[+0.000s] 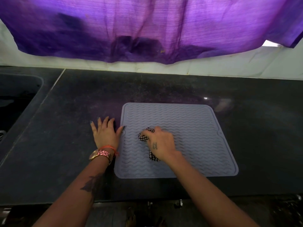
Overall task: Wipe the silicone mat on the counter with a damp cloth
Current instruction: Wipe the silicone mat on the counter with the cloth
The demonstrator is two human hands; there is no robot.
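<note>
Wiping is under way: the right hand (159,143) grips the cloth (146,134) at the mat's (196,128) nine o'clock side, the left hand (105,131) spread flat on the bench (65,128); most of the mat looks unwiped.

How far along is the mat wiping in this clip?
Done: the mat lies flat on the counter and the checked cloth is on it. In hand: the right hand grips the cloth on the mat's left-centre, while the left hand rests flat on the counter, thumb at the mat's edge. Left: which parts are already wiped cannot be told.
</note>
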